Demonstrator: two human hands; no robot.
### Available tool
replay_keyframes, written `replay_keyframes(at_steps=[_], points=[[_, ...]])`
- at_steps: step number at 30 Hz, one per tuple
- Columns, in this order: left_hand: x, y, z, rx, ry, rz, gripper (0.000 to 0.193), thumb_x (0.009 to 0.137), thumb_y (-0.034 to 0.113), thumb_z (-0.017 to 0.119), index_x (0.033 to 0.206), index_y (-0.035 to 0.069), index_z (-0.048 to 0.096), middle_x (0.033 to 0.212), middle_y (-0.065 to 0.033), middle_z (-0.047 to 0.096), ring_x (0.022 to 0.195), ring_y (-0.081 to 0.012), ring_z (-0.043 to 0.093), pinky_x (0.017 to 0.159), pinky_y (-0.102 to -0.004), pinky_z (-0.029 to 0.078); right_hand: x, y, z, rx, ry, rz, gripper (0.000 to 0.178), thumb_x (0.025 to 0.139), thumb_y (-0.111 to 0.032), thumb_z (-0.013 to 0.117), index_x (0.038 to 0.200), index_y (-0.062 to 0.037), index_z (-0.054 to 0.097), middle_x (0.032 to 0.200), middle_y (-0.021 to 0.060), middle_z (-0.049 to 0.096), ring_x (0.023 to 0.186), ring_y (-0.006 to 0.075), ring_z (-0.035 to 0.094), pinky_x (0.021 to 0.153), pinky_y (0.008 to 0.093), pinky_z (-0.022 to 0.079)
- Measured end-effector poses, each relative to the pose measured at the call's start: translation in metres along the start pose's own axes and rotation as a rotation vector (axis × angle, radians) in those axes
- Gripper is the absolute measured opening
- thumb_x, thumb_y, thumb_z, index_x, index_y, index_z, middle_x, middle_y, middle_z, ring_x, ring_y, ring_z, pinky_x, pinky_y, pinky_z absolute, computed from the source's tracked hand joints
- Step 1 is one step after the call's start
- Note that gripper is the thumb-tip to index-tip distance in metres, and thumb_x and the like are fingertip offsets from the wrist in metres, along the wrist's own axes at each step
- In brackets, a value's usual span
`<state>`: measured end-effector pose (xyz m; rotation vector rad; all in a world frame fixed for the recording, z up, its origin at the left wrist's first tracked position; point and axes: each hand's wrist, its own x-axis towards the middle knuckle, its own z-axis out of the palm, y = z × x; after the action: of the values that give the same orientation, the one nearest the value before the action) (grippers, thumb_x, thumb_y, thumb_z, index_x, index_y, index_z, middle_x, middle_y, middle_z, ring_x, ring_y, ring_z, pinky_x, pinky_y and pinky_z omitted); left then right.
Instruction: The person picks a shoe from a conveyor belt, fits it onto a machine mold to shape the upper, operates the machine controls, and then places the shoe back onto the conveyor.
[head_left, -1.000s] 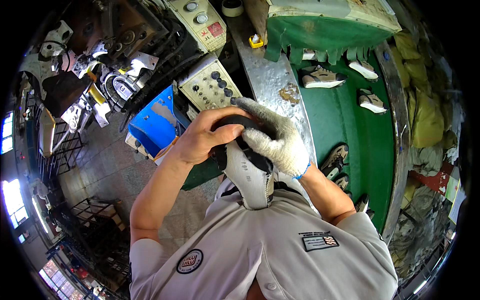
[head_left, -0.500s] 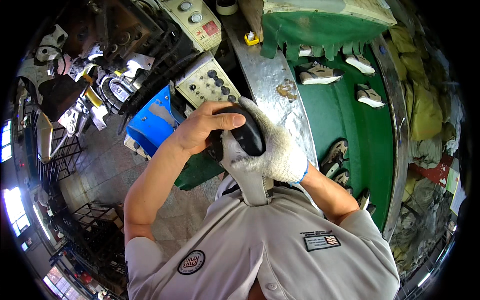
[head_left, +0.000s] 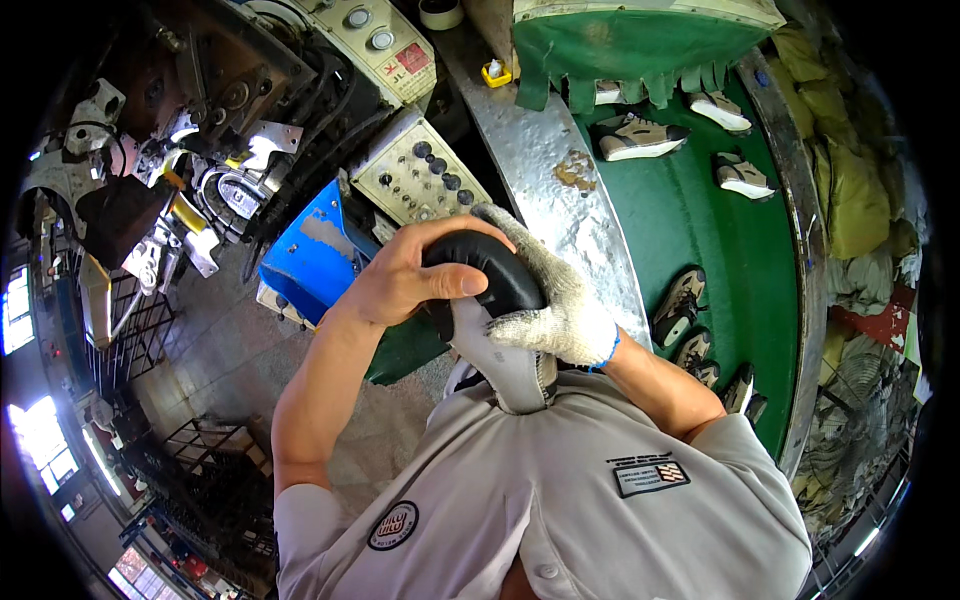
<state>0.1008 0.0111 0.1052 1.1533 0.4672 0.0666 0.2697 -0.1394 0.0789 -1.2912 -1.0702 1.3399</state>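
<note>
Against my shirt front I hold a grey and black shoe upper (head_left: pixel 490 345), its heel end touching my belly and its rounded black toe pointing away. My bare left hand (head_left: pixel 405 275) is closed around the left side of the toe, the thumb lying across the black part. On the other side my right hand (head_left: pixel 560 310), in a white knitted glove with a blue cuff edge, grips the upper with its fingers along the toe's edge. The palms hide part of the upper's sides, and its underside cannot be seen.
At the upper left stands a machine (head_left: pixel 215 110) with metal clamps, beside a knobbed control box (head_left: pixel 420 170) and a blue metal guard (head_left: pixel 315 245). A metal ledge (head_left: pixel 545 150) borders a green conveyor (head_left: pixel 740 290) carrying several shoes (head_left: pixel 640 137). A green fringed curtain (head_left: pixel 600 50) hangs over it.
The upper has turned slightly in my hands, and more of its black toe shows. Both hands remain on it, their grip shifted a little. The whole view has moved slightly.
</note>
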Motion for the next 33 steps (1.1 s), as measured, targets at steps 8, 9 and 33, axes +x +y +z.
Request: replay_keyframes(at_steps=[8,9,33], points=[[0.013,0.008,0.016,0.179,0.083,0.009,0.046,0.082,0.026,0.081,0.115,-0.003,0.067,0.1,-0.006,0.069,0.091,-0.0116,0.063,0.083,-0.0246,0.05,-0.002,0.007,-0.008,0.134,0.052,0.008,0.108,0.072,-0.036,0.088,0.157,-0.0025,0.03,0.14,0.0151,0.056,0.127,0.02,0.053,0.109,0.0336,0.04],[0.015,0.007,0.018,0.18,0.088,0.009,0.046,0.082,0.026,0.081,0.115,-0.003,0.067,0.1,-0.006,0.068,0.091,-0.0115,0.063,0.083,-0.0244,0.05,-0.002,0.009,-0.01,0.132,0.056,0.003,0.107,0.072,-0.035,0.088,0.157,-0.002,0.031,0.14,0.0148,0.055,0.128,0.0198,0.053,0.109,0.0336,0.04],[0.059,-0.088,0.069,0.026,0.296,0.093,0.063,0.092,0.015,0.074,0.143,-0.008,0.045,0.136,-0.0176,0.058,0.129,-0.0225,0.054,0.109,-0.0349,0.041,-0.023,0.082,-0.082,0.76,0.547,-0.047,0.083,0.078,-0.04,0.08,0.145,-0.0014,0.049,0.123,0.0076,0.064,0.108,0.0186,0.063,0.096,0.0344,0.051]])
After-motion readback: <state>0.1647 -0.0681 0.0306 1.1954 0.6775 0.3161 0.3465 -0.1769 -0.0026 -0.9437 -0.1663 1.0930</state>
